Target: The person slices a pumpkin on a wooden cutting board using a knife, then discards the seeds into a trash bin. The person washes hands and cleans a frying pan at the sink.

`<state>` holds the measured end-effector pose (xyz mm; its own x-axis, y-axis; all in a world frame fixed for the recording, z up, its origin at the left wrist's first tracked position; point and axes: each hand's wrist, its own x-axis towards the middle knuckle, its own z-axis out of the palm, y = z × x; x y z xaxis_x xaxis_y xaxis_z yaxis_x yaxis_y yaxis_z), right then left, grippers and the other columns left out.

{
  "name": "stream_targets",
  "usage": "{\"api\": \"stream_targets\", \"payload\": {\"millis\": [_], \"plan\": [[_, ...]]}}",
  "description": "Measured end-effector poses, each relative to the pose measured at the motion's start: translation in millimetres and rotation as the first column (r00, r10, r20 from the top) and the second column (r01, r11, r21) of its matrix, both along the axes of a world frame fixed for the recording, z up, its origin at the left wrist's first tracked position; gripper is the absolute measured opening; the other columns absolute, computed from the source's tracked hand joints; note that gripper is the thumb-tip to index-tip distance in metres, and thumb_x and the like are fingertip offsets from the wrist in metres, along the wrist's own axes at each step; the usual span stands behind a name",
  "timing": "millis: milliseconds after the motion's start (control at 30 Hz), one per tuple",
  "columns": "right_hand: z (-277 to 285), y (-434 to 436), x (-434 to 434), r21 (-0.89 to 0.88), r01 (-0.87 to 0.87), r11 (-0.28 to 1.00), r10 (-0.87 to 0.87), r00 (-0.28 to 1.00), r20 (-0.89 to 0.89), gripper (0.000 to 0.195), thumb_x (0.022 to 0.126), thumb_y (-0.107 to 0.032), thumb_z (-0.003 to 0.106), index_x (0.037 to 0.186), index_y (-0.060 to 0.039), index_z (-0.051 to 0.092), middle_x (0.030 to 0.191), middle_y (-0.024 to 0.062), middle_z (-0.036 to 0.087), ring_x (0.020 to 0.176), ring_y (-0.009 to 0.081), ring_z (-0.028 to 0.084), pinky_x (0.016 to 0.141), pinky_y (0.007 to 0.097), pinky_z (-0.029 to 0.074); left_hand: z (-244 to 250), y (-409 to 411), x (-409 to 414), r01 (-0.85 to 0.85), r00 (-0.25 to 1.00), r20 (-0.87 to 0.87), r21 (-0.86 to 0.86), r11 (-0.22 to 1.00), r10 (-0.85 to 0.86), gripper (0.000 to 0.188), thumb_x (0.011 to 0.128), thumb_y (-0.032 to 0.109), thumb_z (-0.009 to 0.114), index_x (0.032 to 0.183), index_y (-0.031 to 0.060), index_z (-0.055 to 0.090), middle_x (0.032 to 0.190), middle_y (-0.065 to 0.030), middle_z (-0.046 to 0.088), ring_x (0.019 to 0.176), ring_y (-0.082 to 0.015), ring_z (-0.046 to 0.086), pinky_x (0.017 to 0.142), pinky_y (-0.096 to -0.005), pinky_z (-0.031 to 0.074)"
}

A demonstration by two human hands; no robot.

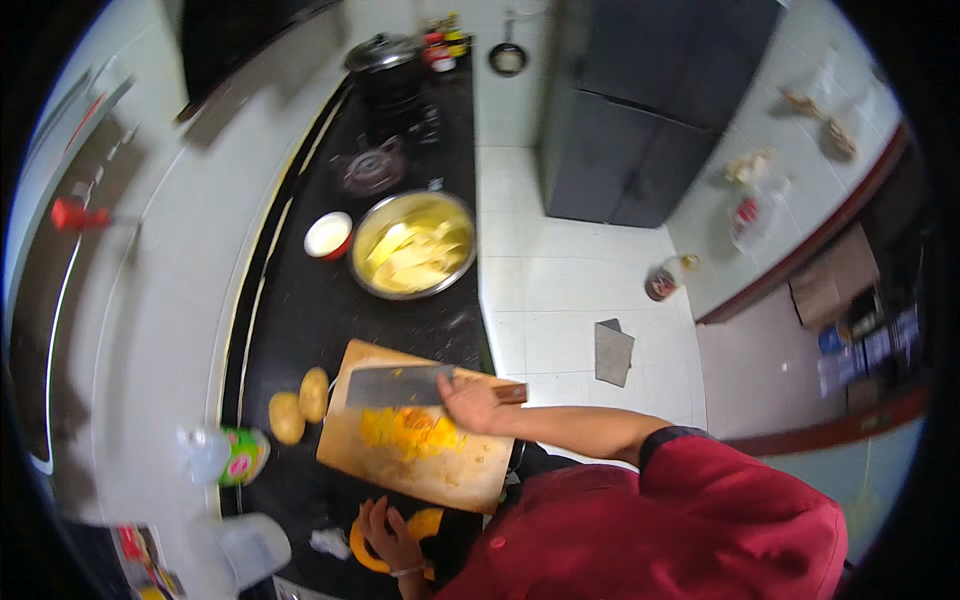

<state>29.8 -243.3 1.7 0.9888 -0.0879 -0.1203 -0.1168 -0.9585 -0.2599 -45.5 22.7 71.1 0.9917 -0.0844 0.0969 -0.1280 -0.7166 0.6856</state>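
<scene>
My right hand [474,405] holds a cleaver [397,386] where the blade meets the wooden handle, its broad blade flat over a wooden cutting board [420,480]. Beside the blade, chopped orange-yellow pieces, apparently pumpkin, [412,433] lie in a loose pile on the board. My left hand [391,534], with a bracelet at the wrist, is over a curved piece of pumpkin [361,551], fingers apart; whether it touches the piece is unclear. Another orange piece [426,523] shows beside that hand.
Two potatoes [287,418] lie left of the board. Farther up the black counter [300,330] are a steel bowl [360,274] of pale yellow slices, a small red-and-white bowl [328,235], a gas burner [373,169] and a lidded pot [386,75]. A plastic bottle [225,456] and translucent container [251,551] stand lower left.
</scene>
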Motion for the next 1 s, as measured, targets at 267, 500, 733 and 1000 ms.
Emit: {"api": "stream_targets", "payload": {"millis": [267,500,733,1000], "plan": [[-20.3,26.6,38.8,0.307,-0.001,0.952,-0.047,0.988,0.15,0.017,0.076,-0.011,0.051,0.085,0.001,0.058,0.089,0.0182,0.057,0.086,0.0304,0.057,0.074,0.0417,0.045,6.9,-0.4,-1.5,0.3,0.95,0.061,0.095,0.949,-0.307,0.022,0.087,0.016,0.054,0.101,0.0008,0.062,0.107,-0.0178,0.058,0.099,-0.0307,0.054,0.083,-0.038,0.046],[-26.3,26.6,54.3,0.181,-0.09,0.979,0.089,0.996,0.012,0.057,0.066,-0.026,0.067,0.119,-0.0091,0.054,0.114,0.0144,0.049,0.108,0.029,0.042,0.082,0.043,0.029,32.5,-56.6,-10.2,0.339,0.938,0.021,0.167,0.926,-0.347,0.024,0.087,0.014,0.055,0.102,-0.0038,0.059,0.102,-0.0213,0.057,0.095,-0.0337,0.053,0.085,-0.0379,0.043],[-22.1,-81.4,-64.6,0.33,-0.188,0.925,-0.019,0.844,0.537,0.031,0.082,-0.024,0.043,0.11,-0.0113,0.045,0.092,0.0151,0.047,0.082,0.0307,0.048,0.067,0.0461,0.038,26.4,-158.6,-24.6,0.441,0.887,-0.187,0.076,0.894,-0.422,0.04,0.09,0.029,0.049,0.11,-0.0047,0.055,0.108,-0.0208,0.056,0.098,-0.0327,0.052,0.087,-0.0381,0.042],[-2.0,-315.2,-297.1,0.45,0.448,0.773,-0.412,0.893,-0.18,0.06,0.076,-0.009,0.05,0.133,-0.0146,0.034,0.103,0.0148,0.052,0.099,0.0297,0.051,0.08,0.0451,0.037,-3.3,-351.5,-53.8,0.675,0.735,-0.143,0.048,0.737,-0.663,0.036,0.09,0.025,0.053,0.111,-0.0047,0.055,0.106,-0.0241,0.054,0.097,-0.035,0.05,0.087,-0.0394,0.041]]}}
